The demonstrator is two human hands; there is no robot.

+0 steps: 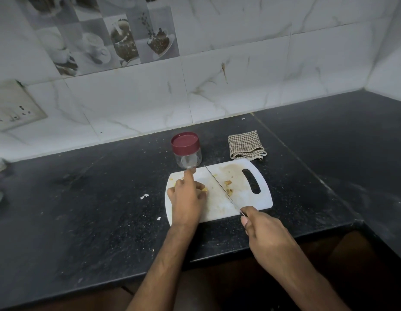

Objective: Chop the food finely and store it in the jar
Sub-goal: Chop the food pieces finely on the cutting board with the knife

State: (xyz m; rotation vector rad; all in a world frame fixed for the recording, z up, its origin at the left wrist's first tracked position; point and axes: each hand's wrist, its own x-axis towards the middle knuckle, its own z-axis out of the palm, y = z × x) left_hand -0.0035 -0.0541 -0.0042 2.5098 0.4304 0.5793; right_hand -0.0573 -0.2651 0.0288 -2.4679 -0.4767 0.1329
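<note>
- Because the food (203, 189) was small and could slip, my left hand (187, 194) gripped it against the cutting board (257, 199), one finger stretched toward the jar.
- My right hand (261, 230) was clenched around the knife (219, 187) handle, with the blade across the board beside the food, I think ready for a cut.
- Some chopped pieces (228, 186) lay on the other side of the blade.
- The jar (186, 150) stood just behind the board with its lid on, near for filling.

Light: dim, cool, even indoor light.
Shadows: soft and faint on the dark countertop (94, 209).
Glare: none strong.
Sharpness: slightly soft throughout.
Distortion: wide-angle bending of the tiled wall (239, 63) at the edges.
</note>
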